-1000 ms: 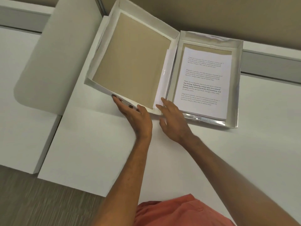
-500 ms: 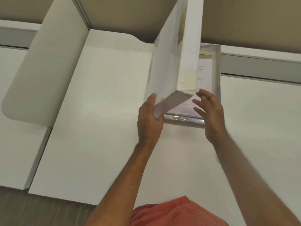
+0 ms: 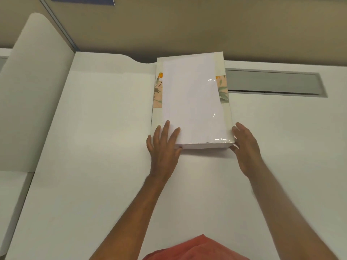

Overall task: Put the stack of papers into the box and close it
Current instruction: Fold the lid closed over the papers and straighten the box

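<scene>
The box (image 3: 193,102) lies shut on the desk (image 3: 103,147), papers hidden inside. The left hand (image 3: 163,145) presses flat on its near corner; the right hand (image 3: 244,145) rests open against its side. Uneven pressure could leave the lid unseated.

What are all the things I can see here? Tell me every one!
flat white box with flowered band: one, white with orange and green print, closed, on the desk's far middle.
white desk top: one, white, under the box.
white rounded divider panel: one, white, left side.
grey slot in the desk: one, grey, right of the box.
tan wall: one, tan, behind.
blue sign: one, blue, top left.
orange-red shirt: one, bottom edge.
left hand: one, on the box's near-left corner.
right hand: one, beside the near-right corner.
</scene>
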